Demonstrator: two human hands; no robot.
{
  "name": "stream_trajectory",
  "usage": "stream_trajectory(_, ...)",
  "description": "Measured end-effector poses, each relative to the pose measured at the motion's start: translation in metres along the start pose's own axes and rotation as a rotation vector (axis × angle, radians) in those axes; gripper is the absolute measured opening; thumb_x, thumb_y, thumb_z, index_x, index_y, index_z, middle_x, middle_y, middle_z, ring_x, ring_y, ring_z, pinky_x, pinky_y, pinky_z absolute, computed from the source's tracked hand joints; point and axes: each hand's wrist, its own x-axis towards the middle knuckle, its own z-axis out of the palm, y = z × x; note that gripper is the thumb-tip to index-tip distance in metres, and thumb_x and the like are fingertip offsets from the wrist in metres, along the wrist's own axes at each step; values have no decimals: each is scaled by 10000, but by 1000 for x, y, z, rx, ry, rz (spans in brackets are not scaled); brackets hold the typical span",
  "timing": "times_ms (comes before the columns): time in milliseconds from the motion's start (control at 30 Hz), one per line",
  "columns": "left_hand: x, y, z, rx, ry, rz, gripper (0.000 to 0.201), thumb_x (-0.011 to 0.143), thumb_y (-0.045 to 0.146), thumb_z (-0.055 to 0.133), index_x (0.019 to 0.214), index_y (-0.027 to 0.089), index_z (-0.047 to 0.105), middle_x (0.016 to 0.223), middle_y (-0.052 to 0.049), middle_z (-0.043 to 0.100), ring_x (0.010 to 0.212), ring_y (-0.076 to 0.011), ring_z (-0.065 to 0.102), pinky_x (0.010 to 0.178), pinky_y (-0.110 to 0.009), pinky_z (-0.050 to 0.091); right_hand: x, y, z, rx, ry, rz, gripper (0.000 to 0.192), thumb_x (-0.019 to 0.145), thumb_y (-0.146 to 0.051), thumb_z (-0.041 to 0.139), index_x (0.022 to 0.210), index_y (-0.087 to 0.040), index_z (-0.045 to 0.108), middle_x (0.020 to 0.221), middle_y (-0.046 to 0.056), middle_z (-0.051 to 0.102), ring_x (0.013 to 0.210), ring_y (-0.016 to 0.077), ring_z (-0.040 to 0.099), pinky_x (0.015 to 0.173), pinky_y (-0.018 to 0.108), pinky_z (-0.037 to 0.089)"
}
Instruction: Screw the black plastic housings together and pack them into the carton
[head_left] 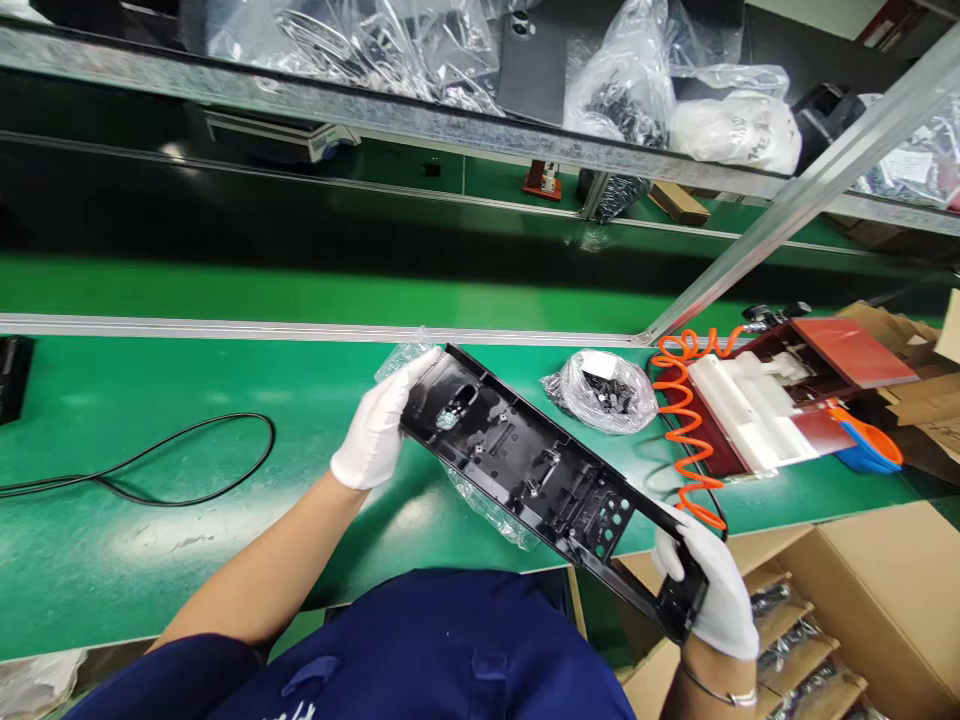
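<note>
A long black plastic housing (517,460) is held at a slant above the green bench, its ribbed inner side facing me. My left hand (382,420), in a white glove, grips its upper left end. At the lower right end, my right hand (709,575), also gloved, has its fingers wrapped round the frame beside a large cut-out. Beneath the housing lies a clear plastic bag (491,510), partly hidden by it. Just beyond the housing sits a bag of small black parts (611,392) with a white label.
A red and white fixture (757,410) with a coiled orange hose (682,430) stands at the right. Cardboard box (885,590) with packed parts is below it. Black cable (187,500) loops at left. A metal shelf (450,112) crosses overhead, carrying bags.
</note>
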Motion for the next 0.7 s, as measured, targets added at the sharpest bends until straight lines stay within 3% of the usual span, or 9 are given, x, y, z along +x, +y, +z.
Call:
stream_trajectory(200, 1, 2, -1, -85, 63, -107, 499, 905, 556, 505, 1193, 191, 688, 1250, -64, 674, 1230, -284, 583, 1148, -473, 387, 2, -14, 12, 59, -44, 48, 414, 880, -458, 529, 1110, -130, 634, 475, -30, 369, 464, 91, 331, 497, 261, 200)
stream_trajectory(367, 2, 3, 1, -75, 113, -62, 458, 909, 516, 514, 1168, 183, 693, 1270, -48, 663, 1266, -259, 554, 1182, -452, 343, -1, -23, 18, 54, -47, 33, 457, 870, -461, 545, 1133, -100, 645, 476, -30, 378, 458, 78, 311, 488, 253, 175)
stream_trajectory(700, 5, 3, 1, -50, 184, 66, 381, 943, 423, 452, 1055, 200, 740, 1028, 57, 757, 1054, -191, 673, 1140, -441, 408, -4, -32, 27, 122, -122, -33, 470, 912, -472, 477, 1181, -129, 653, 484, -27, 353, 446, 79, 313, 472, 245, 207)
